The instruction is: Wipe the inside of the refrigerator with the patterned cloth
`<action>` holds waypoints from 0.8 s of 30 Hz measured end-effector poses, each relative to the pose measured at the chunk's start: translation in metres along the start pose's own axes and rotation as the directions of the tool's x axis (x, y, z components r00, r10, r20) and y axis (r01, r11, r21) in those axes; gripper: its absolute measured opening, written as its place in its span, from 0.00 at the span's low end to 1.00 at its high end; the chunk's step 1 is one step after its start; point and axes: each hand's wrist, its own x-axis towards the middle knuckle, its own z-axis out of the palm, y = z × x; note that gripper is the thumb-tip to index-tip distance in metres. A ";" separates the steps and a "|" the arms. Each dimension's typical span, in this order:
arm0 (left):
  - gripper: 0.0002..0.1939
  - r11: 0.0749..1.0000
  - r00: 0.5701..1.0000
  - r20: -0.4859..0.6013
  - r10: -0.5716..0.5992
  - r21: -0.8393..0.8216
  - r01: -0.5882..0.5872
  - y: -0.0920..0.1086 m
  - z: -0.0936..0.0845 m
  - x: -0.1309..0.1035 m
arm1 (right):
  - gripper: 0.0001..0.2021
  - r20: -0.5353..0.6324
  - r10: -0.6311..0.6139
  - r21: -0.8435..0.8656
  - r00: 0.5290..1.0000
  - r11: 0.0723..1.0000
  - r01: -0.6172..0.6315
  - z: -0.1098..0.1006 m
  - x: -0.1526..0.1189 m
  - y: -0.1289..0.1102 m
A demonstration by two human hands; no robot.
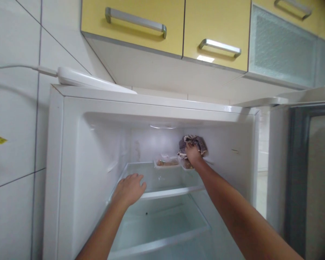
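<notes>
Right hand (193, 153) fingers grip a bunched cloth (193, 142) against the open fridge (70, 144) back wall, at 1 o'clock of centre; left hand (130, 187) rests fingers loosely spread on the glass shelf (168, 193); cloth's long axis unclear

In the fridge (56, 151), two containers (166, 163) sit at the back of the upper shelf (162, 193), above a lower shelf (162, 242).

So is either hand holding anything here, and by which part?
The right hand holds a bunched cloth by its lower part, against the fridge's back wall. The left hand holds nothing; it rests on the glass shelf.
</notes>
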 end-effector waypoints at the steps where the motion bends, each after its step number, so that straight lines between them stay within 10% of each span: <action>1: 0.26 1.000 1.000 -0.003 0.002 0.003 -0.002 0.000 0.000 0.001 | 0.16 0.000 0.028 0.001 1.000 1.000 -0.028 -0.004 -0.007 0.002; 11: 0.26 1.000 1.000 0.002 0.025 0.009 -0.025 0.000 -0.005 0.001 | 0.21 -0.054 0.181 -0.013 0.982 0.983 -0.182 -0.060 -0.113 0.015; 18: 0.27 0.999 0.999 0.019 0.035 -0.015 -0.035 0.002 -0.006 0.002 | 0.30 -0.041 0.241 -0.125 0.970 0.962 -0.244 -0.050 -0.213 0.020; 24: 0.26 0.999 0.999 -0.010 0.032 -0.018 -0.032 -0.001 0.001 0.007 | 0.30 -0.113 0.240 -0.096 0.964 0.963 -0.251 -0.054 -0.181 0.018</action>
